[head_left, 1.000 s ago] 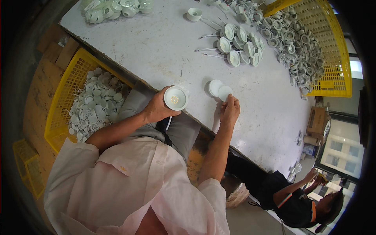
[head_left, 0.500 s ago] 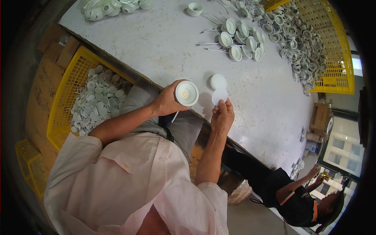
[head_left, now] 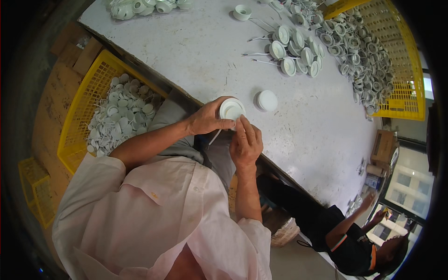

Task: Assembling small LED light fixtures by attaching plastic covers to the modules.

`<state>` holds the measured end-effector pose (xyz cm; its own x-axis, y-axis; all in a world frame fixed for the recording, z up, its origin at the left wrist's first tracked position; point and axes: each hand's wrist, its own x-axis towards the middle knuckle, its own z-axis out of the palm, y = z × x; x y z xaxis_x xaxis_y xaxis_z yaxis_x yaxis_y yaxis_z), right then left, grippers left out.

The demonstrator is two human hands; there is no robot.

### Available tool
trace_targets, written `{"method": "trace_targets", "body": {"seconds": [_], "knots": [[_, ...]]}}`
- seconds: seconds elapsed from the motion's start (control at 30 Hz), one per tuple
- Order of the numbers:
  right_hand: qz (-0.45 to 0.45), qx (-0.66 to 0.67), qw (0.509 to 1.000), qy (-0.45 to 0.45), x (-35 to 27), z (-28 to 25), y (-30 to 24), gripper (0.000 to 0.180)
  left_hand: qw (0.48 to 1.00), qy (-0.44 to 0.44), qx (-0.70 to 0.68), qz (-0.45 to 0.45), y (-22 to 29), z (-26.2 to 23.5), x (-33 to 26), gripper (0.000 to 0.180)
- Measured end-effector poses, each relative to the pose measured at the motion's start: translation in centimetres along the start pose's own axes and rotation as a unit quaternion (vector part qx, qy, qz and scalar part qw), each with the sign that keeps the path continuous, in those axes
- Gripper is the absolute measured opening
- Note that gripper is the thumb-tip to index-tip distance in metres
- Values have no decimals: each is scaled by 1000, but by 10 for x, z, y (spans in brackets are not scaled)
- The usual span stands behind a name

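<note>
**White disc (head_left: 235, 112) met white cup (head_left: 223, 108)**

Over the near edge of the table (head_left: 186, 58), the left hand (head_left: 206, 117) gripped the cup, its wire (head_left: 214, 137) hanging below. The right hand's (head_left: 246, 143) fingertips pinched the disc at the cup's open face. Beyond, rightward, stood a disc stack (head_left: 267, 101). Farther lay wired cups (head_left: 289, 66); far right, a heap of rings (head_left: 361, 60) met a yellow basket (head_left: 406, 115).

Held: 1 lamp cup (head_left: 228, 101), 1 white disc (head_left: 234, 112). Bench (head_left: 196, 56): 1 disc stack (head_left: 268, 100), 1 lone cup (head_left: 242, 12), 1 parts bag (head_left: 125, 10), roughly ten wired cups (head_left: 288, 66), overlapping. Yellow baskets (head_left: 79, 109): 3. Co-worker (head_left: 343, 240): 1. Basket discs (head_left: 122, 113), ring pile (head_left: 364, 60): too many to count.
</note>
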<state>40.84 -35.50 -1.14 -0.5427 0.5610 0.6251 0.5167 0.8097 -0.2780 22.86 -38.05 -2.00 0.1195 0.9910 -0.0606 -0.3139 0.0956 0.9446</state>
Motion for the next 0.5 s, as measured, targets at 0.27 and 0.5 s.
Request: {"method": "trace_targets", "body": {"seconds": [0.27,0.5], "knots": [[6,-6,1000,-17,0,5,-7,53,999,21,39,9,-5,0,0,56],[8,-25,999,-28,0,7,-11,59,999,12,40,-3,-5,-1,-2,50]]}}
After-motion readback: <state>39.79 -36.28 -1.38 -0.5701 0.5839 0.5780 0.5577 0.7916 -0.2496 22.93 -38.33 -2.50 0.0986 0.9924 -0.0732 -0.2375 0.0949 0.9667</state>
